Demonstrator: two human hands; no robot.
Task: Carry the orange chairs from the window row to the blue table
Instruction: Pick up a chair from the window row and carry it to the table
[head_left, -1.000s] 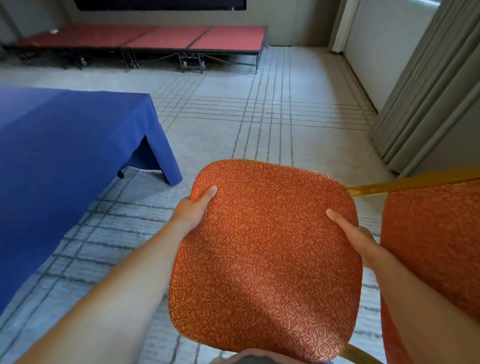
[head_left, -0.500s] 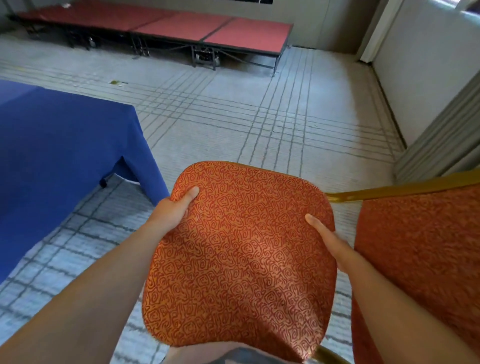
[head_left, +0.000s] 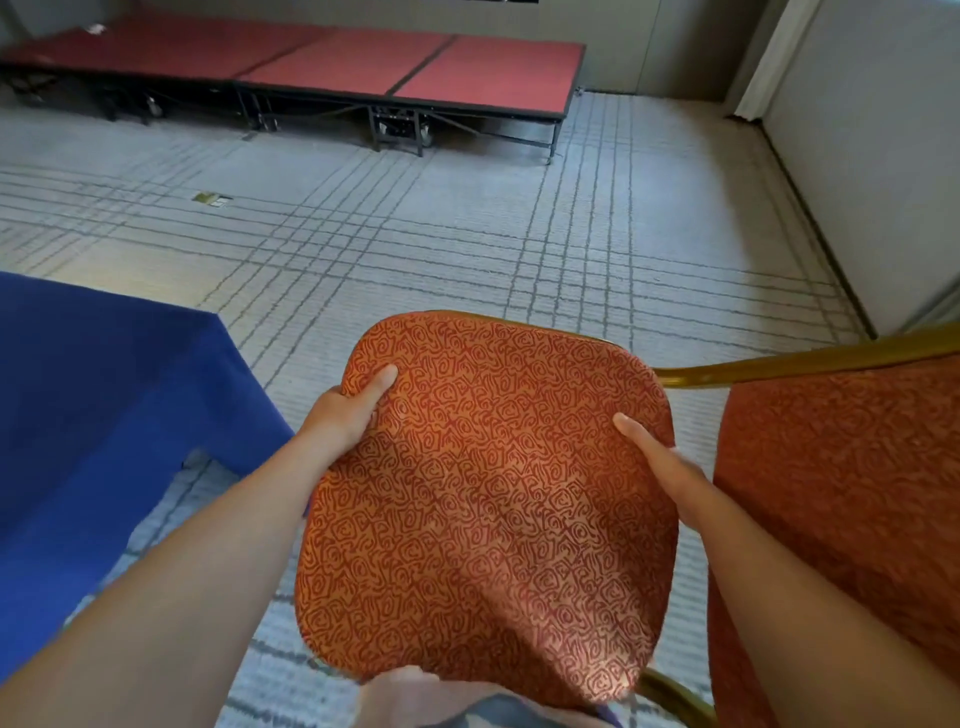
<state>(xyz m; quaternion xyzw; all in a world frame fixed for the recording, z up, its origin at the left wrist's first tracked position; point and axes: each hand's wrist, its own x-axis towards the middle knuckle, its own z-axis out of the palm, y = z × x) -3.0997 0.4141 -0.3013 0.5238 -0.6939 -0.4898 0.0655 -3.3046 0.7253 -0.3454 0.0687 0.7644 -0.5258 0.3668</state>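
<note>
Hands: left hand (head_left: 345, 415) and right hand (head_left: 660, 462) each grip a side edge of the orange chair (head_left: 488, 509), thumbs on top. Upholstery: orange, dark red swirl pattern; gold frame. Position: just right of the blue table (head_left: 104, 415), by its corner. Change: table corner lower in view, nearer the left hand; grip unchanged.

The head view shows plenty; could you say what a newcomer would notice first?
The patterned orange chair fills the centre, gripped at its sides by the left hand and right hand. The blue table lies at the left, a second orange chair at the right edge, and red stage platforms line the far wall.
</note>
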